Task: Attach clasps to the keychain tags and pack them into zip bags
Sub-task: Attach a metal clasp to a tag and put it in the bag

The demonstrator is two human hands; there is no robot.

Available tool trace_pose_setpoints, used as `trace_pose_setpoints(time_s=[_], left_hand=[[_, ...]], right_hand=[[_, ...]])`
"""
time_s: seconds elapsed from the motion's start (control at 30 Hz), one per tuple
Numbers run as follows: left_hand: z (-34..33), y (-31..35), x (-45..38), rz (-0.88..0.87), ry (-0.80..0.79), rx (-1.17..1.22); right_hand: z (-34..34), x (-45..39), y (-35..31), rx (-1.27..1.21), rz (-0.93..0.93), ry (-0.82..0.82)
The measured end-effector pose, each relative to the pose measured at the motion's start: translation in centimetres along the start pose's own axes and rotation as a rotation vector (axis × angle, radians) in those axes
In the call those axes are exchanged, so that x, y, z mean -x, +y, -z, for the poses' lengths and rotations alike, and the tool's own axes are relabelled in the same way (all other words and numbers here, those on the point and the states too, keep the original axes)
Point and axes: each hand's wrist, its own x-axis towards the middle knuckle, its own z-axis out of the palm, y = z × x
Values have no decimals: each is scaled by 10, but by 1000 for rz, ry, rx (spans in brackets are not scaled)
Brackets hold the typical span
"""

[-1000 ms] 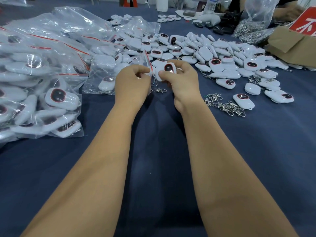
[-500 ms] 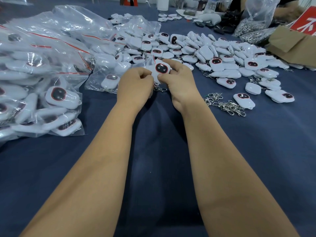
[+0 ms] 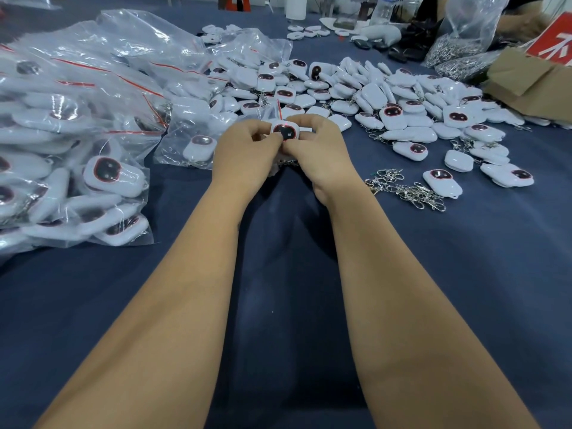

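Note:
My left hand (image 3: pixel 244 150) and my right hand (image 3: pixel 322 150) meet above the blue cloth and together pinch one white keychain tag (image 3: pixel 284 131) with a dark red-rimmed face. A small clear zip bag (image 3: pixel 274 111) with a red strip rises just behind the tag, between my fingers. A metal clasp (image 3: pixel 289 164) hangs below my hands, mostly hidden. A heap of loose white tags (image 3: pixel 387 97) lies beyond and to the right. Loose metal clasps (image 3: pixel 405 188) lie right of my right wrist.
Filled zip bags (image 3: pixel 68 134) pile up on the left, one single bagged tag (image 3: pixel 198 147) close to my left hand. A big bag of clasps (image 3: pixel 461 44) and a cardboard box (image 3: pixel 532 85) stand at the far right. Blue cloth (image 3: pixel 278 305) covers the table.
The tag has gone from upright in my right fingers to held between both hands, face up. My hands have drawn closer together, and the zip bag now sits behind the tag.

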Motion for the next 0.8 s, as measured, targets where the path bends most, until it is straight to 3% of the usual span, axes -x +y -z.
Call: trace_pose_setpoints(time_s=[0.8], left_hand=[[0,-1,-1,17,10,52]], right_hand=[[2,3,-6,-69,16,-34]])
